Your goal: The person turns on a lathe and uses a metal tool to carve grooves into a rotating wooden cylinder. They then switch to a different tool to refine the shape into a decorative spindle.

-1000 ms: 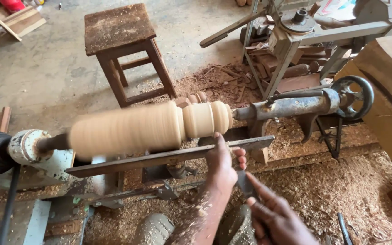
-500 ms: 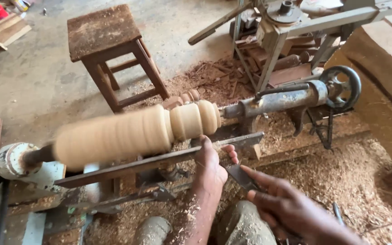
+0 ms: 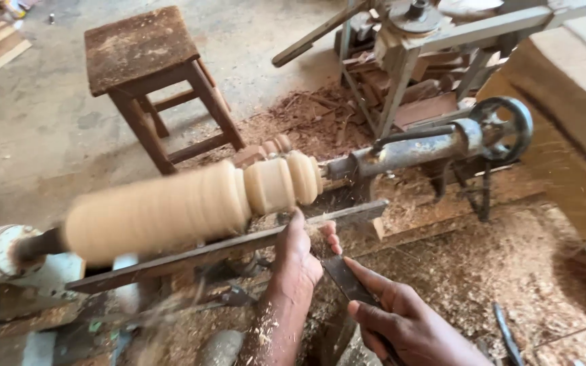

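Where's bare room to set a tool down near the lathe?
The stool top is bare, and so is the concrete floor left of it. Around both hands, left hand and right hand, shavings and lathe parts crowd everything.

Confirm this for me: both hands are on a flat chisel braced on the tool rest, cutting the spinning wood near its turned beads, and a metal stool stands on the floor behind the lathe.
One detail is wrong: the stool is wooden, not metal, as the head view shows. The rest holds: the left hand and right hand hold the flat chisel on the tool rest against the spinning wood near its beads.
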